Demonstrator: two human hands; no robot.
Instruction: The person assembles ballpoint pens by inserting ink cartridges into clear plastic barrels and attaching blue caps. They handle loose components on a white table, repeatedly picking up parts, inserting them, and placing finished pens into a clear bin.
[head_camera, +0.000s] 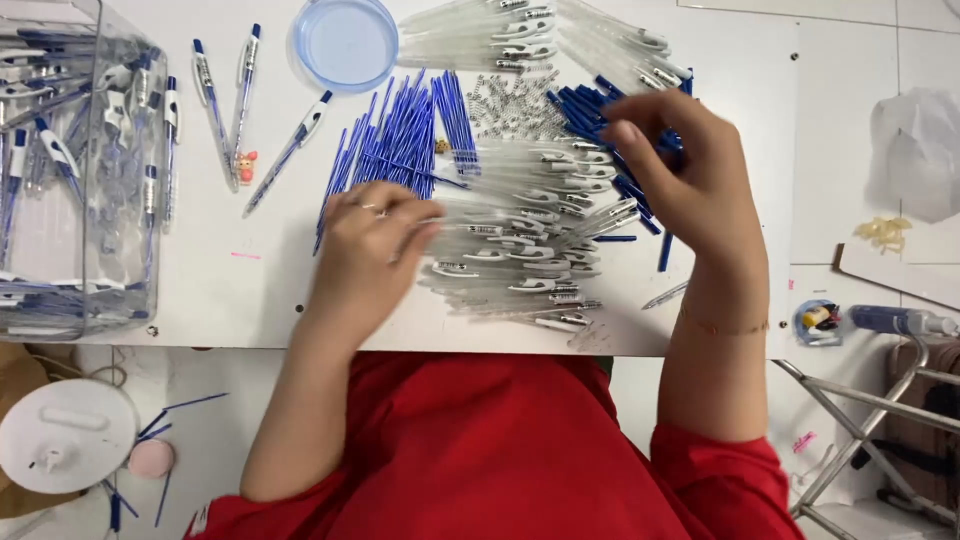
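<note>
We look straight down on a white worktop spread with ballpoint pen parts. Our left hand lies palm-down at the left edge of the clear pen barrels, fingers pressed together, their tips on the nearest barrel; whether one is pinched we cannot tell. Our right hand hovers over the blue pen tips at the right of the heap, fingers curled loosely downward; the fingertips are blurred, so any grasp cannot be confirmed.

Other stock: blue ink refills fanned out above the left hand, a scatter of small metal springs between refills and tips, a second row of clear barrels at the top edge. Finished pens lie loose at upper left beside a clear plastic bin holding more (bin cut off by the frame). A round blue dish sits at the top.

Judgement on method: we would draw one barrel at a time from the pile's edge, keeping the heap from sliding, and lift one tip cleanly without dragging neighbours into the springs.

Unclear: the barrels overlap, so no count. The right hand covers part of the tip pile. Things on the floor at right are too small to identify.
</note>
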